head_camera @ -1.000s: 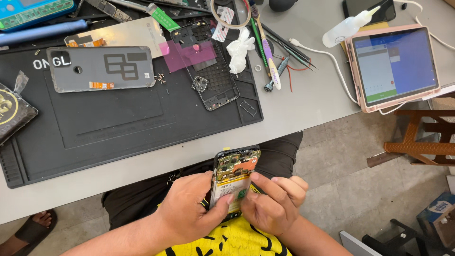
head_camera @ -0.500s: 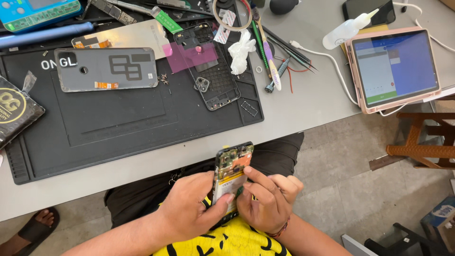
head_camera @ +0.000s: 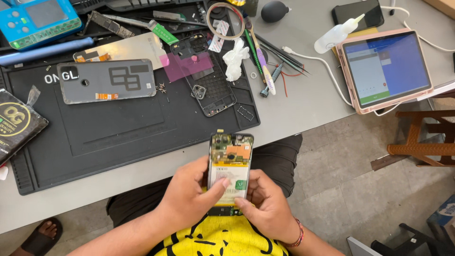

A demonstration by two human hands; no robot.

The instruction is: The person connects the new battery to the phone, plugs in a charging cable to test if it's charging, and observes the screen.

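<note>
Shifted since the earlier frame: opened phone (head_camera: 230,166) is now sitting upright and higher above the lap, right thumb moved down to its lower battery area. Left hand (head_camera: 189,199) is curling round the phone's left edge, thumb pressing the battery. Right hand (head_camera: 268,208) is cupping the lower right edge. Both hands are gripping it, below the grey table (head_camera: 303,104). Black work mat (head_camera: 118,128) is carrying a grey back cover (head_camera: 106,80).

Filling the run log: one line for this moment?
left hand: holds opened phone | right hand: thumb on its battery | over lap, before black mat
</note>
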